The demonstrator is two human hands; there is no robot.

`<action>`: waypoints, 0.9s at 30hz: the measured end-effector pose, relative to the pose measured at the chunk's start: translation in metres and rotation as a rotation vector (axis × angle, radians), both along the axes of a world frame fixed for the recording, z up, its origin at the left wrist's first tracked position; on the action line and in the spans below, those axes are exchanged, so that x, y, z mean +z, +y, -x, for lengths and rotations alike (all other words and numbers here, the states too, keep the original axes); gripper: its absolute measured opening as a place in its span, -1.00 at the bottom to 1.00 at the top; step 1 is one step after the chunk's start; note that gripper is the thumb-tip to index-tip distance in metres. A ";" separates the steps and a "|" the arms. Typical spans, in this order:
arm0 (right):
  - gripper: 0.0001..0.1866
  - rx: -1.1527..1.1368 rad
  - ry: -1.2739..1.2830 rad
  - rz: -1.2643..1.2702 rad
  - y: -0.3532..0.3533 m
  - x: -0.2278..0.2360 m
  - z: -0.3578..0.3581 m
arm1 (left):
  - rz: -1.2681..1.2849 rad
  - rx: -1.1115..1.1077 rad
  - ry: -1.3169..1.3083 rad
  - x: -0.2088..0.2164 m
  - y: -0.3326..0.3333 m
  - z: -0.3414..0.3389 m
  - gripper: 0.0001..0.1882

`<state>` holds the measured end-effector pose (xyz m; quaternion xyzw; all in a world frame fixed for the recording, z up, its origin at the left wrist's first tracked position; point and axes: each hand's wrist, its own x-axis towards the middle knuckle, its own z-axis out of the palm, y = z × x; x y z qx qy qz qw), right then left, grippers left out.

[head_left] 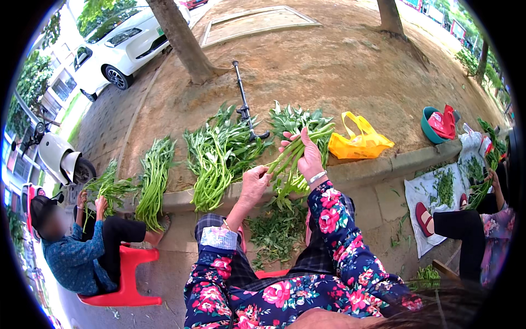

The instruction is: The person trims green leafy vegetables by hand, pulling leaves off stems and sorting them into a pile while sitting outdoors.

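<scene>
A bunch of long green water spinach stems (289,158) lies across my right hand (311,160), whose fingers and thumb close around it. My left hand (255,184) pinches at the lower left ends of those stems, fingertips together. Below my hands, between my feet, loose leaves (276,233) are scattered on the pavement. Beyond the curb lies a large heap of water spinach (211,170), with a narrower bundle (153,186) to its left. More leafy greens (293,116) rest just behind the bunch I hold.
A black walking stick (241,93) lies behind the heap. Right of my hands sit a yellow bag (359,140) and a teal basin (433,126). One person on a red stool (129,277) handles greens at left; another sits at right by a white sheet (422,192). A curb (383,170) runs across.
</scene>
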<state>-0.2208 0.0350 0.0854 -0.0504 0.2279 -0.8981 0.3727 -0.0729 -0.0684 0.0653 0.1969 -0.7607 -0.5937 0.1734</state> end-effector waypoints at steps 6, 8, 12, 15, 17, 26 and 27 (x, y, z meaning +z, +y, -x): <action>-0.59 0.005 0.023 -0.018 -0.001 0.002 -0.004 | -0.120 -0.032 -0.005 0.001 0.000 -0.001 -0.88; -0.59 0.005 0.027 -0.021 -0.001 0.003 -0.004 | -0.177 -0.019 0.027 0.001 0.001 0.000 -0.88; -0.59 0.014 0.019 -0.026 -0.002 0.003 -0.004 | -0.136 -0.056 -0.054 0.003 -0.002 0.000 -0.92; -0.60 0.018 0.025 -0.020 -0.003 0.001 -0.003 | -0.104 -0.070 -0.070 0.001 -0.001 0.000 -0.93; -0.60 0.018 0.029 -0.019 -0.002 0.000 -0.002 | -0.097 -0.069 -0.076 0.002 -0.001 0.000 -0.93; -0.59 -0.004 0.037 0.011 -0.004 0.002 -0.006 | -0.549 0.110 0.040 0.002 -0.003 0.002 -0.91; -0.58 -0.008 0.031 0.018 -0.005 0.003 -0.007 | -0.567 0.117 0.042 0.002 -0.003 0.002 -0.89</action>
